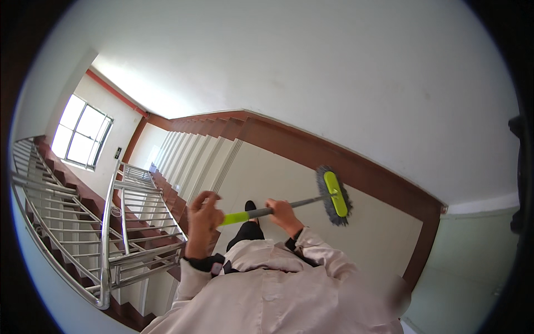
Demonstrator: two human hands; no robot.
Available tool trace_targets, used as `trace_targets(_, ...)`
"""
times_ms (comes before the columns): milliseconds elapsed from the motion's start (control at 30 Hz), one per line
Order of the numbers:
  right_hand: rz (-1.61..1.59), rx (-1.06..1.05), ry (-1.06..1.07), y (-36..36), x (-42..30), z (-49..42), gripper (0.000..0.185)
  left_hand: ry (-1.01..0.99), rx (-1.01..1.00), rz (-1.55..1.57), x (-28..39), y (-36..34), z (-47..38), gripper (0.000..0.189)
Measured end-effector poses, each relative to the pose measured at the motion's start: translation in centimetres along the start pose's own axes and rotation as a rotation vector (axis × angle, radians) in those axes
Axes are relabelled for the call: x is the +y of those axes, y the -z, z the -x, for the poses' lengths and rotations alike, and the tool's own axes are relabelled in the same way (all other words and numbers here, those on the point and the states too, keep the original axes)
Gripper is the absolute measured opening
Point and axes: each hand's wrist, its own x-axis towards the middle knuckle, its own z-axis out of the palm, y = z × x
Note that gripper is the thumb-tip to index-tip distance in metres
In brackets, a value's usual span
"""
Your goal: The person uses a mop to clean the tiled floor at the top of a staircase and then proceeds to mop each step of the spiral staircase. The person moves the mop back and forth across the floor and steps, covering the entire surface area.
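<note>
A mop has a green plate (336, 194) with grey fringe (347, 223) and a grey and green handle (235, 218). Its head rests near the brown border along the wall, to my right. My right hand (284, 216) is closed around the grey part of the handle. Beside the handle's green end is my left hand (203, 223), slightly blurred, its fingers raised and apart. Where that green end meets the left hand, contact is hard to judge.
I stand on a pale tiled landing (275, 175). Stairs (196, 156) lead away at the upper left, with metal railings (146, 208) at my left. A white wall (292, 75) rises ahead, a window (82, 131) is at far left, and a pale green surface (467, 254) stands at right.
</note>
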Motion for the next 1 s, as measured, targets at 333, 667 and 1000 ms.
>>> trace_targets(333,0.211,-0.037,-0.105,-3.3,2.7,-8.0,0.017,0.181,-0.103,0.034,-0.1,4.1,-11.9,0.013)
trace_targets(667,0.047,-0.149,0.155,-15.4,-10.4,-29.5,0.017,-0.133,0.168,0.184,12.0,18.9,-19.4,0.012)
trace_targets(1000,0.271,0.030,-0.217,-10.1,-0.3,-31.6,0.008,0.234,-0.177,0.041,6.1,13.8,-33.9,0.014)
